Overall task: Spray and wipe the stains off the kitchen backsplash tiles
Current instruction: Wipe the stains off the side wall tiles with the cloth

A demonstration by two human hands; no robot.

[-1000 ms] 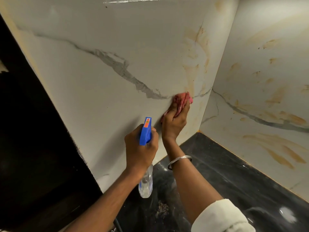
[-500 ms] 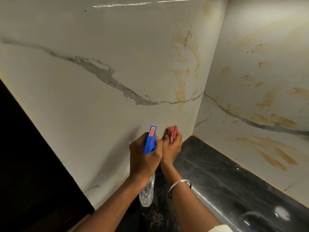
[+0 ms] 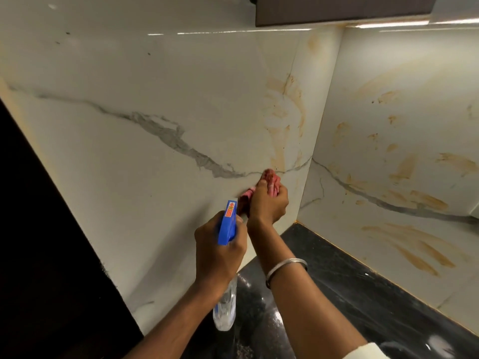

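Wiping looks to be the step in hand, on the left backsplash tile [image 3: 129,177], a large marbled slab that meets a second tile [image 3: 404,81] at the corner above the dark countertop [image 3: 350,286]. Orange-brown stains [image 3: 285,120] run down the left tile just above the red cloth [image 3: 270,177], and broader smears [image 3: 414,250] cover the second tile, so most of the job appears undone. The next move likely calls for carrying the cloth up over those streaks with firm pressure, then spraying the second tile. The left hand [image 3: 217,257] is wrapped round the neck of the spray bottle [image 3: 228,224], with the nozzle aimed at the wall and the clear body hanging below the fist. The right hand [image 3: 268,203], arm reaching forward with a metal bangle [image 3: 286,265] at the wrist, has its fingers curled round the bunched cloth and presses it to the tile at the grey vein [image 3: 223,172].
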